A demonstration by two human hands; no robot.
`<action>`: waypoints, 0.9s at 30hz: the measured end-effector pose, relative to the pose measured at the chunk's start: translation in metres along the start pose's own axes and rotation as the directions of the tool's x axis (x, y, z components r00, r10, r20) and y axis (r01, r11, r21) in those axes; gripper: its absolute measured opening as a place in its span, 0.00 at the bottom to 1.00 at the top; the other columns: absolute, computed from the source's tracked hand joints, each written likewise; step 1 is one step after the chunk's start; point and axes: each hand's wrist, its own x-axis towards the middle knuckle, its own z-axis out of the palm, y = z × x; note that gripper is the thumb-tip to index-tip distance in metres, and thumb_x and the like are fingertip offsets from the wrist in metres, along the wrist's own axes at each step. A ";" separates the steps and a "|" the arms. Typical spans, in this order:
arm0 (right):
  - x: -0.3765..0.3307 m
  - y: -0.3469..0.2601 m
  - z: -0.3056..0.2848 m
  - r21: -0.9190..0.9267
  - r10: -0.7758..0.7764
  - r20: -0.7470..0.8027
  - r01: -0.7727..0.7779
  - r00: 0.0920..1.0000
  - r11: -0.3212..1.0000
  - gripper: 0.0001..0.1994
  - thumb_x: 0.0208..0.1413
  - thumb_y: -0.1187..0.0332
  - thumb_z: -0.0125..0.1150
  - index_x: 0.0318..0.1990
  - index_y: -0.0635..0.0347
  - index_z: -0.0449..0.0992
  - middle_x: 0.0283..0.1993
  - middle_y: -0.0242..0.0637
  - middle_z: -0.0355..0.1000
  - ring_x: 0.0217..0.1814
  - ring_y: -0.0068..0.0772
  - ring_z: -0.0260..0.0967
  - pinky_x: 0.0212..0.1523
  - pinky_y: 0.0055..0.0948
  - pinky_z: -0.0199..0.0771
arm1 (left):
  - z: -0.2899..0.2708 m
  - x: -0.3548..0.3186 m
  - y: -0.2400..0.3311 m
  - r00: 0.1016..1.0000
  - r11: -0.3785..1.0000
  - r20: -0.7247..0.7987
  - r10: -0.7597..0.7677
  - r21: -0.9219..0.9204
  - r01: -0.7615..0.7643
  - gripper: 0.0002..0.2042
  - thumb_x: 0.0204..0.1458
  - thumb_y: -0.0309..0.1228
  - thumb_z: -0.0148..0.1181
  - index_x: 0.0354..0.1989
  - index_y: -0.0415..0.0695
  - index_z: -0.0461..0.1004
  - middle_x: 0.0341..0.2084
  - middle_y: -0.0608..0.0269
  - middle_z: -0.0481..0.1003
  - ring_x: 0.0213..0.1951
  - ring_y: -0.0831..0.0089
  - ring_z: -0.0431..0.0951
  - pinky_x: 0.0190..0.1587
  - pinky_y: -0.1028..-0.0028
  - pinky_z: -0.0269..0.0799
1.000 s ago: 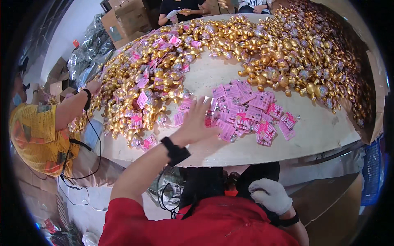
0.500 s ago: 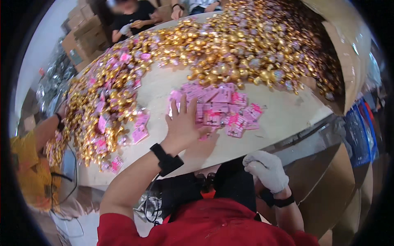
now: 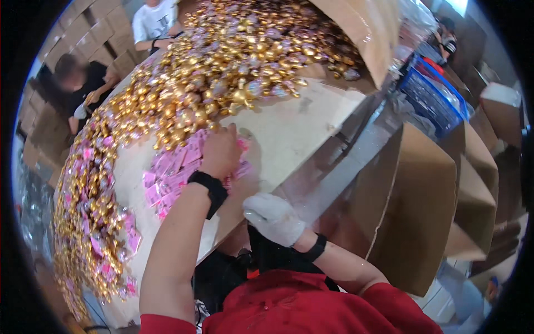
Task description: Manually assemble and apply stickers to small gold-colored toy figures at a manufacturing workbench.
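Observation:
My left hand (image 3: 221,151), bare and with a black band at the wrist, reaches over a spread of small flat pink packets (image 3: 177,166). Its fingers are bent downward and bunched near the edge of the gold heap; whatever they grip is hidden. Just beyond lies a big heap of shiny gold rounded pieces (image 3: 183,106), some with clear wrapping. My right hand (image 3: 273,218) wears a white glove and hovers by the table's near edge, fingers curled in; I cannot see anything in them.
The pale tabletop (image 3: 289,131) has a curved rim. A tipped cardboard carton (image 3: 356,33) meets the gold heap at the far right. Open cardboard boxes (image 3: 414,206) and a blue crate (image 3: 434,97) stand to the right. A person in black (image 3: 89,89) sits across the table, another in white (image 3: 156,28).
The view has swung to the right. My left hand has moved from spread fingers over the packets to bunched fingers near the gold heap. My gloved right hand has come closer to the left.

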 end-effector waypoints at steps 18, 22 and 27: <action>0.030 0.001 -0.031 0.664 0.582 -0.067 -0.399 0.810 0.632 0.12 0.53 0.67 0.60 0.42 0.65 0.74 0.36 0.35 0.73 0.37 0.25 0.70 0.40 0.26 0.72 | -0.068 -0.061 0.029 0.876 -0.035 0.227 -0.426 -0.971 0.235 0.04 0.55 0.25 0.55 0.35 0.42 0.67 0.26 0.66 0.72 0.25 0.78 0.74 0.25 0.76 0.74; 0.041 -0.014 -0.021 0.587 0.549 0.027 -0.458 0.836 0.668 0.11 0.54 0.68 0.58 0.42 0.65 0.74 0.33 0.30 0.71 0.32 0.21 0.68 0.33 0.23 0.70 | -0.053 -0.099 0.038 0.885 -0.069 0.289 -0.365 -0.957 0.283 0.08 0.54 0.23 0.56 0.41 0.39 0.67 0.30 0.65 0.73 0.30 0.77 0.75 0.30 0.76 0.75; 0.044 -0.031 -0.023 0.602 0.600 0.253 -0.609 0.759 0.516 0.09 0.53 0.72 0.54 0.39 0.67 0.74 0.26 0.29 0.67 0.23 0.16 0.63 0.22 0.20 0.63 | -0.058 -0.115 0.030 0.912 -0.270 0.362 -0.193 -0.913 0.306 0.18 0.54 0.22 0.56 0.53 0.41 0.63 0.38 0.62 0.73 0.38 0.74 0.76 0.38 0.74 0.76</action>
